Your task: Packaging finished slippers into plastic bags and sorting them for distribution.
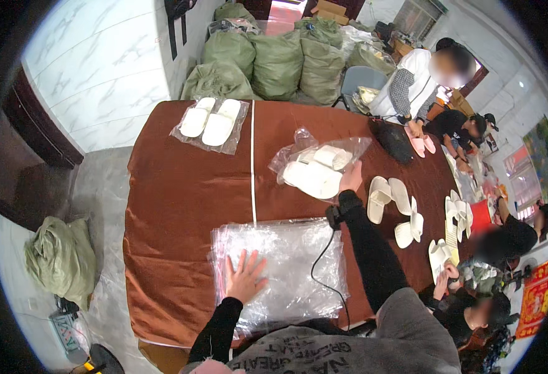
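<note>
My left hand (246, 277) lies flat with spread fingers on a stack of clear plastic bags (299, 274) at the table's near edge. Farther off, my right hand (350, 177) grips the right side of a clear bag holding a pair of white slippers (314, 179); part of its fingers is hidden. Another bagged pair of white slippers (218, 126) rests at the table's far left. To the right of my right forearm, loose cream slippers (380, 198) lie unbagged on the brown cloth (186, 206).
A black cable (314, 268) hangs from my right wrist across the bags. Several people work along the right side; one person (411, 81) handles pink slippers (418, 142) beside a black bag (393, 140). Green sacks (277, 62) stand behind the table, and another sack (62, 258) at left.
</note>
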`<state>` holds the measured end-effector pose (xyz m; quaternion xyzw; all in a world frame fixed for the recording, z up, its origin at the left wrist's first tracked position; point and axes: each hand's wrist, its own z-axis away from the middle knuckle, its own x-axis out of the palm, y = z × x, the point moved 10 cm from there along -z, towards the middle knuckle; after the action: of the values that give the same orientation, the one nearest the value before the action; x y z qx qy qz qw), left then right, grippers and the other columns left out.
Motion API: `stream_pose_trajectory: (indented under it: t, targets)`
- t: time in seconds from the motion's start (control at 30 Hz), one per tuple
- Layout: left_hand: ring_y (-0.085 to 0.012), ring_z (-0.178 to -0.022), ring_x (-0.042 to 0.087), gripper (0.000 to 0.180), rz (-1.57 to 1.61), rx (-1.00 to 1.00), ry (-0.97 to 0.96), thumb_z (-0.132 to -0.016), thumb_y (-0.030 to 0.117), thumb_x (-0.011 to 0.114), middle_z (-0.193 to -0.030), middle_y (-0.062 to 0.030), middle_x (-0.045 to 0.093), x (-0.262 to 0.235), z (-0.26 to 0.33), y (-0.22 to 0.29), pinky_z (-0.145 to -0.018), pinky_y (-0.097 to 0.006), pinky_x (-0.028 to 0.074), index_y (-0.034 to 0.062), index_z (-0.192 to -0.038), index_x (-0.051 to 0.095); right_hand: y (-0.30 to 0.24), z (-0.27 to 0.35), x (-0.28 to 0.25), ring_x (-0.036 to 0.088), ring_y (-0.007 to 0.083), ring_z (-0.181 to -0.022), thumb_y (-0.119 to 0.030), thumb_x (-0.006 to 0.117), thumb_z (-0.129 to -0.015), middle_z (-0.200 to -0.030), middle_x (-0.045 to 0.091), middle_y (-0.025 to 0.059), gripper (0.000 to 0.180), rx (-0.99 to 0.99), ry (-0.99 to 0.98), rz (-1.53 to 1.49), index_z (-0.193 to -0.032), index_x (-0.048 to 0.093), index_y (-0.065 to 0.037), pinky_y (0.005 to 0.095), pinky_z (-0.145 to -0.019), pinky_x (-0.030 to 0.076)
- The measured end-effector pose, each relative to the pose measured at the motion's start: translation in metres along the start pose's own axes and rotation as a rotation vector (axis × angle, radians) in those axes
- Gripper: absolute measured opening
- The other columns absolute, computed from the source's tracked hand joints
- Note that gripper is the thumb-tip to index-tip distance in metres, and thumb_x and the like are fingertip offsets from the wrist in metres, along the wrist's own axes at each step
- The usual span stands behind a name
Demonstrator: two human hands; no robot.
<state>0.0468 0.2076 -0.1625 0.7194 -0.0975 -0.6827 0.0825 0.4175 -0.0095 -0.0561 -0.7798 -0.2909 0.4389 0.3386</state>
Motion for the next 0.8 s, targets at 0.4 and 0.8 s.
stream_pose_trajectory:
  t: [0.4,0.8]
  targets:
    - [-0.0296,-0.141,0.012,0.059,-0.031,0.026,0.066,-0.086,0.049,0.051,-0.152,-0.0038,0.02,-0.001,0.007,0.003,-0.106,-0.065,0.01,0.0261,-0.139,0.04,-0.224,0.053,-0.098,0.062,0.0228,-0.065,-0.013,0.047,-0.092,-0.073,0.061,0.0155,0.013,-0.163,-0.529,-0.17,-0.095,0.049,-0.001,0.0319,-0.057,0.046]
    - [-0.0304,-0.14,0.017,0.06,-0.114,0.001,-0.155,-0.09,0.043,0.048,-0.15,-0.0084,0.025,0.021,0.002,0.012,-0.11,-0.059,0.009,0.0154,-0.142,0.035,-0.243,0.119,-0.207,0.05,0.0103,-0.053,-0.023,0.042,-0.097,-0.111,0.061,0.0247,0.016,0.329,-0.383,-1.156,-0.093,0.05,-0.01,0.0195,-0.045,0.038]
